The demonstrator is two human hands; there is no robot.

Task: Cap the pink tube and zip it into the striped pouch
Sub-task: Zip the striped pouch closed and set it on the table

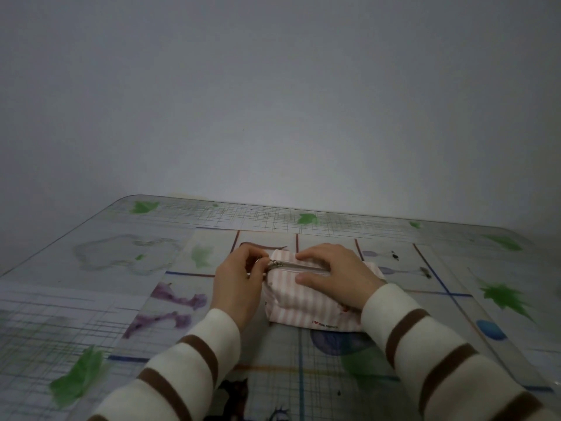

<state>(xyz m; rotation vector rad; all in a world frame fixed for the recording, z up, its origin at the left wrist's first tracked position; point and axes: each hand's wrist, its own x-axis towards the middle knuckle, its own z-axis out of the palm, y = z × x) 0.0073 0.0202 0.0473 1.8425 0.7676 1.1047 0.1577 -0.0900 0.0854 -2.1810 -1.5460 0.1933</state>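
The pink-and-white striped pouch [306, 305] lies on the table in front of me, its zipper line [300, 266] running along the top. The metal zipper slider sits at the pouch's left end. My left hand [235, 284] pinches the zipper pull there with thumb and fingers. My right hand [331, 273] rests across the top right of the pouch, fingers on the far side and thumb on the near side, holding it down. The pink tube is not visible.
The table [127, 299] is covered with a printed cloth of green leaves, purple shapes and grid lines under a clear sheet. Its far edge meets a plain grey wall. My striped sleeves [425, 354] cross the near part of the table.
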